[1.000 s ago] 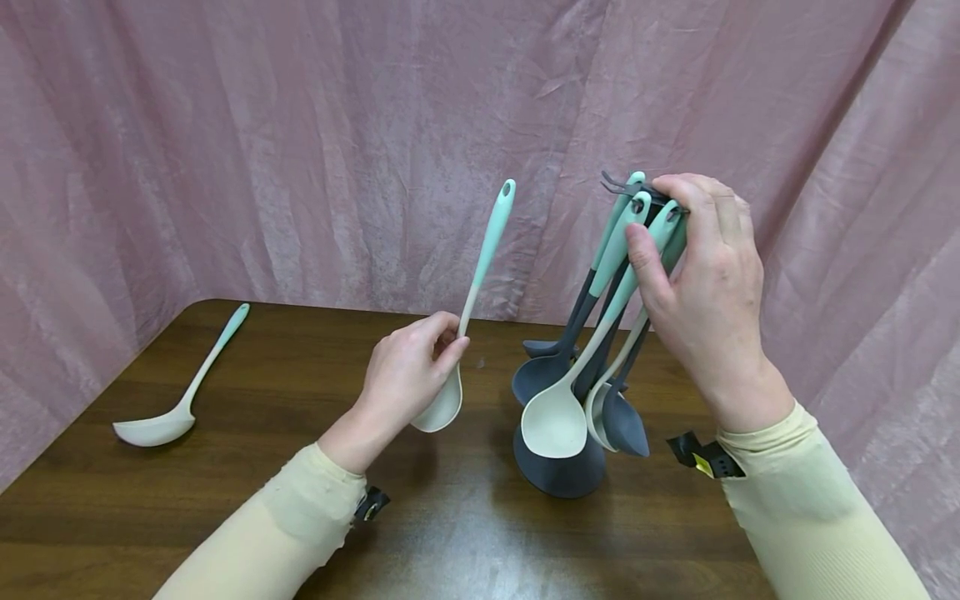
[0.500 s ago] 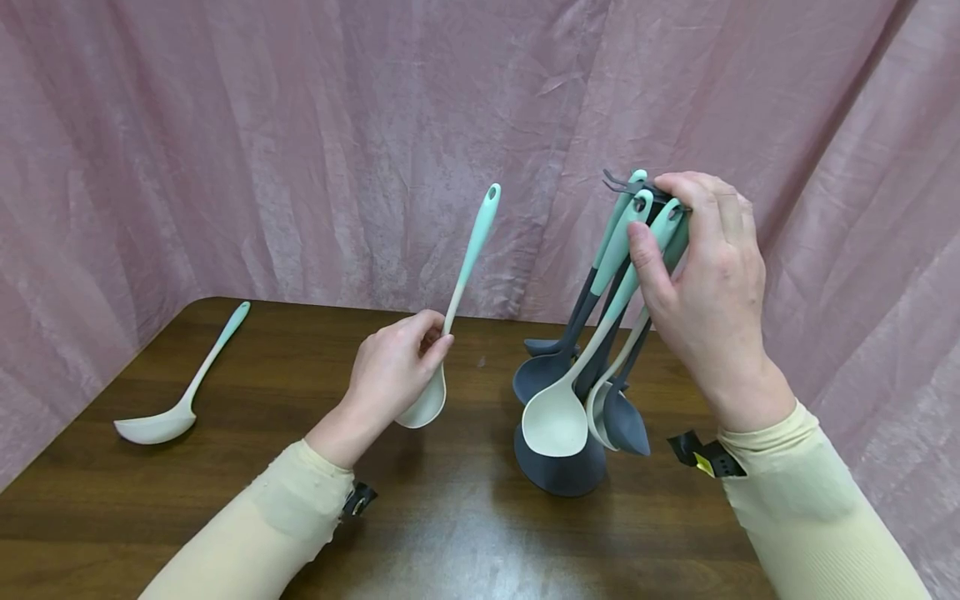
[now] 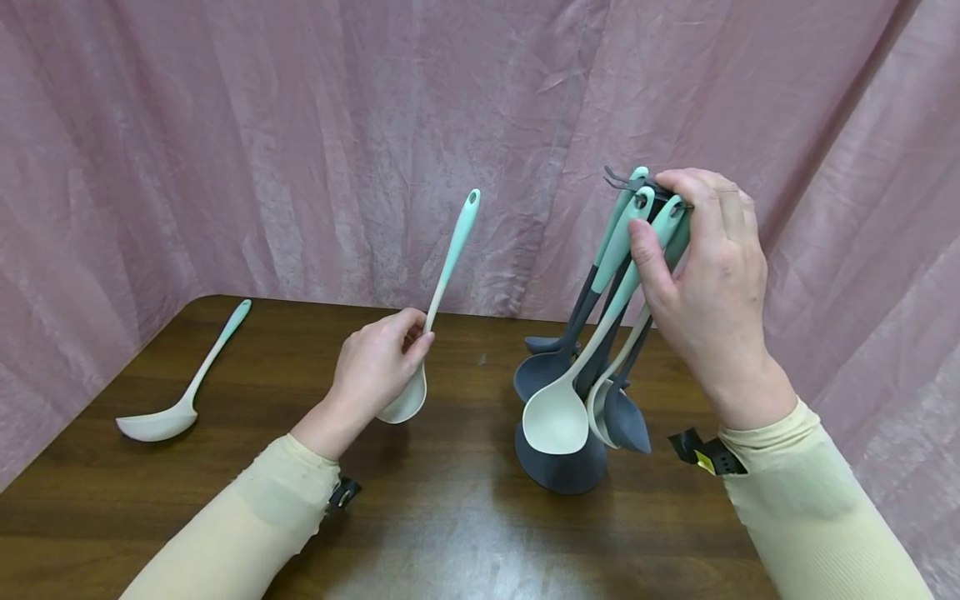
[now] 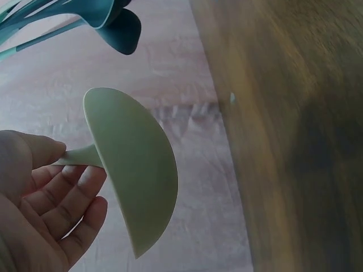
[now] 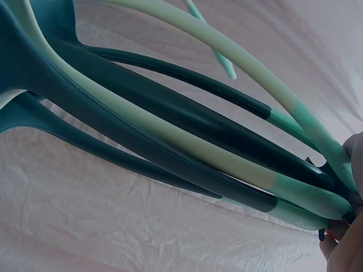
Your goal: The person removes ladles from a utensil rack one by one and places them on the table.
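My left hand [image 3: 375,362] pinches a cream ladle with a mint handle [image 3: 453,246] low on its neck, the handle tilted upward. In the left wrist view the thumb and fingertips meet on the neck, just behind the ladle's bowl [image 4: 139,170]. My right hand [image 3: 708,275] grips the top of a dark grey utensil stand [image 3: 561,471], its thumb against a mint handle. From the stand's hooks hang several utensils, among them a cream ladle [image 3: 557,419] in front and a grey ladle [image 3: 538,377]. Most of the right hand lies outside the right wrist view.
Another cream ladle [image 3: 159,423] with a mint handle lies on the left of the brown wooden table [image 3: 450,508]. A pink curtain [image 3: 360,150] hangs right behind the table's back edge and along both sides.
My left hand has moved left with the ladle, farther from the stand. The right hand keeps its grip on the stand's top, and the hanging utensils stay as they were.
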Demonstrator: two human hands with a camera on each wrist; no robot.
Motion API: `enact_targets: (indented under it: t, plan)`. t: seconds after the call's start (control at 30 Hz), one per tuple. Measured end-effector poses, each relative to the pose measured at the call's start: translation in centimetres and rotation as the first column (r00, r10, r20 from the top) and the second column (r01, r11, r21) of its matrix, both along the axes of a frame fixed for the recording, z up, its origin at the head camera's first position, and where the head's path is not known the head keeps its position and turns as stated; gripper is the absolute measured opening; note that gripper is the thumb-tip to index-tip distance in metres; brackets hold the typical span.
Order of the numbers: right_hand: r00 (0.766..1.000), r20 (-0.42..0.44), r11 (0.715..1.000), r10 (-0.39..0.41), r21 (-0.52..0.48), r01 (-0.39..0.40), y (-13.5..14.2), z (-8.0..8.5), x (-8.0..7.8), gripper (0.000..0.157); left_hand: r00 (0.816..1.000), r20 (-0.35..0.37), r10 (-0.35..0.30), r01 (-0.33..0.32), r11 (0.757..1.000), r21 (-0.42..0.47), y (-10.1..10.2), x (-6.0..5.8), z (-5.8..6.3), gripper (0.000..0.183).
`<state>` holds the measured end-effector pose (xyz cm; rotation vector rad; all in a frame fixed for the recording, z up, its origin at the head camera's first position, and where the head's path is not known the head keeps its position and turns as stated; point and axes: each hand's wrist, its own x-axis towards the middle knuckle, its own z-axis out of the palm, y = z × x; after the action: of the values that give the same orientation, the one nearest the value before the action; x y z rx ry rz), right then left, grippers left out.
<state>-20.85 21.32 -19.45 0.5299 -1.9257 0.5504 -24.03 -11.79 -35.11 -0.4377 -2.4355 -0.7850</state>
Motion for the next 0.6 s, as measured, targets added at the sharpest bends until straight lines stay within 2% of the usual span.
enact_targets:
  t: [0.6]
  plan:
    - [1.000,-0.001,1.000,0.006,-0.007,-0.006,0.0,0.0,0.0,0.047,0.997,0.051,0.056,-0.055,0.998,-0.018,-2.3,-0.7,-1.4,0.009]
